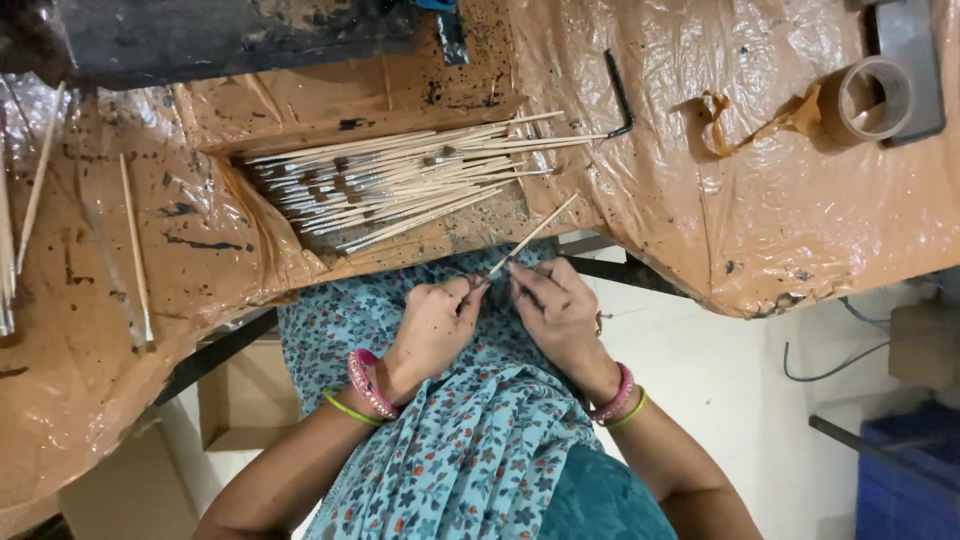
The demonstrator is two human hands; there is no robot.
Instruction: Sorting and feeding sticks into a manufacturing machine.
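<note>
A thin wooden stick is held at its near end between both hands, and its long axis runs on a slant: from the fingers it points up and to the right, toward the far side, ending just short of the pile of sticks. The left hand has its grip pinched shut on the stick's lower end, and the right hand meets it there, thumb and fingers closed on the same end. The very tip inside the fingers is hidden, so what is on it cannot be made out.

The hands hover over the person's lap, above a blue flowered cloth, at the near edge of the worktop, which is wrapped in brown plastic sheet spotted with dark marks. The pile lies in a shallow recess just beyond the hands, its sticks mostly lying left to right, dark-tipped ends to the left. A single stick lies apart at the left, nearly upright in the view, and more show at the left edge, cut off. A roll of brown tape sits far right with a torn strip trailing from it; a black bent rod lies between it and the pile. A dark block along the far edge is cut off. A blue crate stands on the floor, near right.
</note>
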